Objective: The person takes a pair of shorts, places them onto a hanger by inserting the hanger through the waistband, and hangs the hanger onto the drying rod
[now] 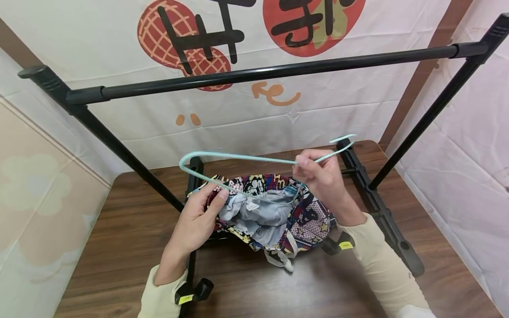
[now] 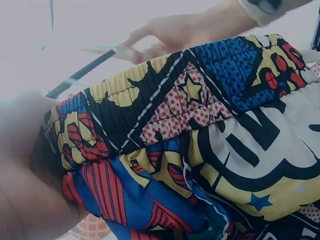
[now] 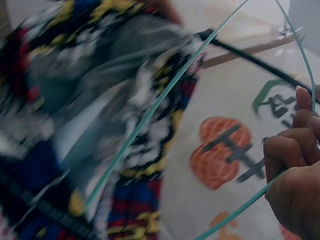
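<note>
Comic-print shorts (image 1: 314,221) with an elastic waist and pale lining hang with their waist opening facing up. My left hand (image 1: 200,216) grips the left side of the waistband (image 2: 165,95), thumb toward the inside. In my right hand (image 1: 322,179), a light-green wire hanger (image 1: 238,156) is pinched near the base of its hook, which points right. The hanger's left corner sticks out above and left of the waist. Its lower bar passes by my left fingertips and goes down into the opening. White drawstrings (image 1: 280,260) dangle in front. Cloth hides the legs.
A black rack stands on the brown wooden table (image 1: 131,247), its top bar (image 1: 270,73) spanning above both hands. Slanted posts rise left and right, and a foot (image 1: 381,216) lies at the right. White printed cloth (image 1: 246,119) hangs behind.
</note>
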Demonstrator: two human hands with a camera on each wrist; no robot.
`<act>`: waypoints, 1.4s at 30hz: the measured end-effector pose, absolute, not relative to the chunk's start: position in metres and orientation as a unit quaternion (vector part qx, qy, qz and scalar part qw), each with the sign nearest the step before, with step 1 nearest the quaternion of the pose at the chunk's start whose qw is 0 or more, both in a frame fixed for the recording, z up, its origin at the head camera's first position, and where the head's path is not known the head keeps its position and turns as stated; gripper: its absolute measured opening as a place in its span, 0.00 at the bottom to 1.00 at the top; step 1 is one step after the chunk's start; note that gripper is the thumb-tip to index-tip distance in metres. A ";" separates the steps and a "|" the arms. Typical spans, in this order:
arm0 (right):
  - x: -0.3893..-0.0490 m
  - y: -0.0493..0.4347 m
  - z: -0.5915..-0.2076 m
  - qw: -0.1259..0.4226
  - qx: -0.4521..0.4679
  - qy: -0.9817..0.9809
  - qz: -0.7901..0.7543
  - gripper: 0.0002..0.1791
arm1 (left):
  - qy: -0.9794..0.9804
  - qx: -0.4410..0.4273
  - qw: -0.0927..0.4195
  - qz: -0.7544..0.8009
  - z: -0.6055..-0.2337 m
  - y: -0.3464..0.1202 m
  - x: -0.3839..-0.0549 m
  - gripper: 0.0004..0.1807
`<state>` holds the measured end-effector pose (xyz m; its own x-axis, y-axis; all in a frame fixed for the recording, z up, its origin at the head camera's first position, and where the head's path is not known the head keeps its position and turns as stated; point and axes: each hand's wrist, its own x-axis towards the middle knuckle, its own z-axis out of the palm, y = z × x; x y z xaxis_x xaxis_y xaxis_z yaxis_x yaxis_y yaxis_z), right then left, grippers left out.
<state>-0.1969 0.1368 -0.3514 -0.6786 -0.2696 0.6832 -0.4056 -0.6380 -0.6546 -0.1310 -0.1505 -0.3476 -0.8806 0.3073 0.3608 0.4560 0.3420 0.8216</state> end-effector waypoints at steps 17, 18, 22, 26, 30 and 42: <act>-0.187 0.178 -0.324 0.067 0.350 -0.781 0.513 0.12 | -0.883 -0.107 0.186 -0.417 -0.328 -0.178 -0.124 0.11; -0.186 0.179 -0.321 0.070 0.351 -0.790 0.499 0.12 | -0.882 -0.096 0.177 -0.427 -0.327 -0.180 -0.123 0.11; -0.184 0.182 -0.318 0.078 0.355 -0.813 0.455 0.09 | -0.873 -0.071 0.151 -0.458 -0.323 -0.180 -0.121 0.13; -0.178 0.177 -0.321 0.071 0.348 -0.841 0.407 0.07 | -0.873 -0.098 0.197 -0.435 -0.326 -0.170 -0.120 0.10; -0.173 0.160 -0.324 0.049 0.361 -0.858 0.363 0.07 | -0.869 -0.176 0.261 -0.382 -0.335 -0.152 -0.122 0.07; -0.173 0.141 -0.324 0.026 0.371 -0.848 0.377 0.11 | -0.884 -0.241 0.172 -0.362 -0.345 -0.155 -0.130 0.28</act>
